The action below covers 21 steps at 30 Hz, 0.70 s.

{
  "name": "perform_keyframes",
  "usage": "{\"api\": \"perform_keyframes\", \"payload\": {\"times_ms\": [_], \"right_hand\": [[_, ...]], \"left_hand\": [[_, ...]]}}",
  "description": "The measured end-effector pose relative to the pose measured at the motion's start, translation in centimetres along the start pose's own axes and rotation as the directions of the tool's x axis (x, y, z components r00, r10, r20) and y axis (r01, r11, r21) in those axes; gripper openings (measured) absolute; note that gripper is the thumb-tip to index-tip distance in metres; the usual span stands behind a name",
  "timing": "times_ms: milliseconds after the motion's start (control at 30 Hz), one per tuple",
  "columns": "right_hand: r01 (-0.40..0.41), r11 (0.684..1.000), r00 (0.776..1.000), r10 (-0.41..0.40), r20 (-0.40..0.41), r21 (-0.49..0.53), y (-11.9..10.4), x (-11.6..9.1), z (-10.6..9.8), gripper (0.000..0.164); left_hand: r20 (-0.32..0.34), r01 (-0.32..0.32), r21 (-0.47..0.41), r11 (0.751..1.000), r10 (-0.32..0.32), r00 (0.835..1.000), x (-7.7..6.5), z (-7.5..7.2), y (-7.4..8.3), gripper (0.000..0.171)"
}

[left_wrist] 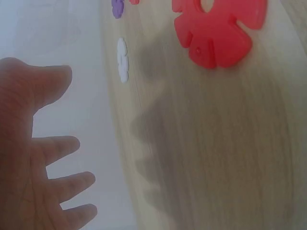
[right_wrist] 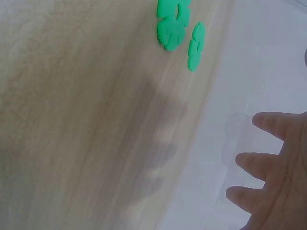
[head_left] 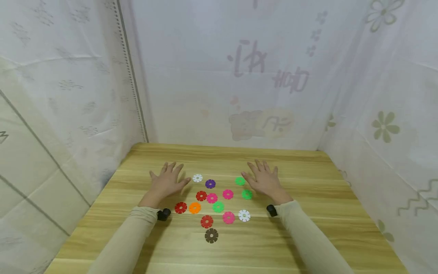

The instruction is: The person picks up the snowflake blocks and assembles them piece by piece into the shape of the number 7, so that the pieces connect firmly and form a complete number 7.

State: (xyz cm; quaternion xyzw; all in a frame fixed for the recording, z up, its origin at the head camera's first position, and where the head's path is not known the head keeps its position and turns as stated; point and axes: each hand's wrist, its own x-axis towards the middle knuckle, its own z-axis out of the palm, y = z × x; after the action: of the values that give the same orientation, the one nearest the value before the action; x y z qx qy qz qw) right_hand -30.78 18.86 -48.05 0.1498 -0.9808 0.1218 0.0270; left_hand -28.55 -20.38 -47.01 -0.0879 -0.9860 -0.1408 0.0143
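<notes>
Several flat notched plastic discs, flower-shaped with a hole in the middle, lie scattered on the wooden table. My left hand (head_left: 166,181) is held above the table left of them, fingers spread, nothing in it. Nearest to it are a white disc (head_left: 197,178), a purple disc (head_left: 210,183) and a dark red disc (head_left: 180,207). On the other side my right hand (head_left: 266,180) hovers with spread fingers, also holding nothing. Two green discs (head_left: 240,181) (right_wrist: 194,46) lie by its thumb. Between the hands are pink discs (head_left: 228,194), an orange disc (head_left: 195,208) and a brown disc (head_left: 211,235).
The wooden table (head_left: 301,163) ends at a pale printed cloth (head_left: 191,76) hanging behind it, with more cloth at both sides. Black wrist cameras (head_left: 164,214) sit at the sleeve cuffs. A second white disc (head_left: 244,215) lies toward the right forearm.
</notes>
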Motion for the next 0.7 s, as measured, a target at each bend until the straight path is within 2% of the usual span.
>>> {"api": "perform_keyframes", "payload": {"times_ms": [167,433,600,700], "right_hand": [[0.002,1.000,1.000,-0.002,-0.005,0.014,0.16,0.00,-0.01,0.086],[-0.011,1.000,0.999,0.010,-0.048,-0.030,0.28,0.14,-0.14,0.090],[-0.011,1.000,1.000,0.011,-0.027,-0.016,0.08,0.20,-0.29,0.092],[-0.010,1.000,0.999,0.009,-0.046,-0.029,0.08,0.43,-0.71,0.092]], "left_hand": [[-0.008,0.013,0.021,1.000,-0.012,1.000,0.02,-0.15,0.11,0.083],[-0.100,0.059,0.075,0.995,-0.051,0.994,0.10,-0.17,-0.08,0.101],[-0.097,0.065,0.078,0.995,-0.058,0.994,0.07,-0.35,-0.39,0.102],[-0.118,0.060,0.078,0.995,-0.050,0.992,0.46,-0.64,-0.44,0.101]]}}
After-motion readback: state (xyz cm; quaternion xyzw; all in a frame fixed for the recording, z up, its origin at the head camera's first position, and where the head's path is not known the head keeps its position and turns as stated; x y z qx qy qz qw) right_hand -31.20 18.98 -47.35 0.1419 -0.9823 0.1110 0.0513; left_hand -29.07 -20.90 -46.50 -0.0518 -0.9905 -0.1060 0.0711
